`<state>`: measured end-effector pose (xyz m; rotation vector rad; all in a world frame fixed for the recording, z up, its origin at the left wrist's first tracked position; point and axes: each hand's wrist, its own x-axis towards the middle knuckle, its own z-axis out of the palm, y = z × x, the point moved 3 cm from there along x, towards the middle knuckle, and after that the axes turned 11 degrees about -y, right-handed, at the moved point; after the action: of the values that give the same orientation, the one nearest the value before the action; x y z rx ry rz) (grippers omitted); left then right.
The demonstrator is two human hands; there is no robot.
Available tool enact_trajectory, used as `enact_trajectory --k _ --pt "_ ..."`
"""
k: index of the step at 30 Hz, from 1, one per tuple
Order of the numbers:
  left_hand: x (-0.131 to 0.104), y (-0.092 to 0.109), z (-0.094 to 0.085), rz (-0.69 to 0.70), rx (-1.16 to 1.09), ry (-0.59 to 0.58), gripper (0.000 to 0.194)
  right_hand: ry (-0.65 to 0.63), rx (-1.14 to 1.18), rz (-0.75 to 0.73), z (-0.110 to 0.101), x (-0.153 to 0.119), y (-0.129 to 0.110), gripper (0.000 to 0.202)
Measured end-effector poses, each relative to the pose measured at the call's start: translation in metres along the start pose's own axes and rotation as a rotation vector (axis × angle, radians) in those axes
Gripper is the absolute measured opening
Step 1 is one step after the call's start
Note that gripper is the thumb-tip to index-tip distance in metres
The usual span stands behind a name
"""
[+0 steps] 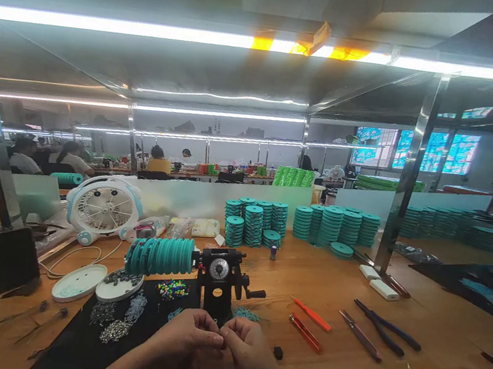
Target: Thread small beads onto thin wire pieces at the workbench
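My left hand (199, 334) and my right hand (245, 340) meet low in the middle of the view, thumbs and forefingers pinched close together. Whatever sits between the fingertips is too small to make out. Just beyond them stands a black hand-cranked winder (219, 274) with a round dial and a crank handle (256, 294) on its right. A row of teal spools (160, 255) is mounted on its shaft to the left. Left of my hands, a black mat (76, 338) carries colourful beads (172, 289) and piles of small metal parts (115, 331). Teal thread (247, 314) lies behind my right hand.
Stacked teal spools (253, 223) stand at the back. On the right lie screwdrivers (310, 313), tweezers (360, 335) and pliers (385, 328). A white fan (105, 209), a round lid (80, 283) and a dish (119, 292) are on the left. Metal posts (410, 173) hold the shelf overhead. People sit farther back.
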<state>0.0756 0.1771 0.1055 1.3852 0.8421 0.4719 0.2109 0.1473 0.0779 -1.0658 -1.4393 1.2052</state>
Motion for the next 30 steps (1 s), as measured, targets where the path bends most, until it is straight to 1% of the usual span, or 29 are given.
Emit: enact_trajectory --k 3,7,10,14,16,19,22,26,30 --pt "0.008 -0.009 0.007 -0.06 -0.078 -0.08 0.022 -0.035 -0.075 -0.002 0.0 -0.001 -0.004 0.021" --pt "0.009 -0.015 0.01 -0.061 -0.061 -0.109 0.011 -0.049 -0.216 -0.038 -0.003 -0.007 -0.004 0.019" --pt "0.006 -0.017 0.008 -0.075 0.026 -0.086 0.008 -0.064 -0.317 -0.073 -0.003 -0.015 -0.004 0.022" --pt "0.005 -0.019 0.004 -0.086 0.124 -0.002 0.008 -0.095 -0.442 -0.093 0.0 -0.023 -0.005 0.02" --pt "0.004 -0.018 0.003 -0.082 0.148 0.047 0.006 -0.079 -0.436 -0.095 0.001 -0.025 -0.006 0.016" --pt "0.002 -0.016 0.002 -0.1 0.159 0.086 0.003 -0.057 -0.346 -0.06 0.002 -0.025 -0.003 0.012" --pt "0.001 -0.015 0.001 -0.144 0.15 0.089 0.007 -0.028 -0.251 0.004 0.002 -0.022 0.001 0.01" --pt "0.001 -0.016 0.0 -0.16 0.096 0.069 0.011 -0.022 -0.193 0.091 0.001 -0.018 0.006 0.01" --pt "-0.002 -0.017 -0.004 -0.176 0.025 0.092 0.016 -0.065 -0.205 0.086 0.003 -0.017 0.01 0.011"
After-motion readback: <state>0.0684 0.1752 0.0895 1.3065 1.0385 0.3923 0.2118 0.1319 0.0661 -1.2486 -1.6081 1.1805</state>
